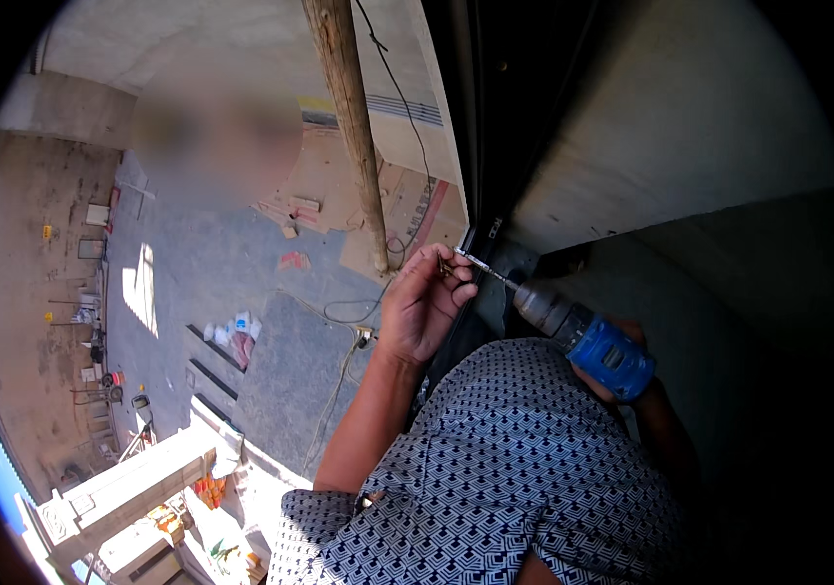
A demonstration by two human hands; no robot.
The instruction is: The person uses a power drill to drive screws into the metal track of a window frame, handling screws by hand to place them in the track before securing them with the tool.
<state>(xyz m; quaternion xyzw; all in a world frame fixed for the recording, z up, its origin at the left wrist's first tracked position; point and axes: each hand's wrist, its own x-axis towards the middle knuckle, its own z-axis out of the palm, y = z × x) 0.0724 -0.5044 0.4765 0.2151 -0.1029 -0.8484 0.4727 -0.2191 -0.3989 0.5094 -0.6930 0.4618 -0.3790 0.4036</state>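
My right hand [631, 334] is wrapped round a blue cordless drill [612, 357], mostly hidden behind its body. A long thin bit [491, 271] runs from the grey chuck [540, 304] up and left to my left hand [419, 310]. The fingers of that hand are curled, with small brass-coloured screws [445, 266] between them. Right by these fingertips is the tip of the bit; whether it sits in a screw is too small to tell. Just beyond both hands stands a dark metal frame [483, 127].
A wooden pole [347, 127] rises left of the frame, with a black cable [407, 93] hanging beside it. More cable [339, 375] trails over the grey floor. Flattened cardboard [324, 171] lies farther off. White bags [234, 336] and dark strips sit at left. A pale panel [671, 127] stands right.
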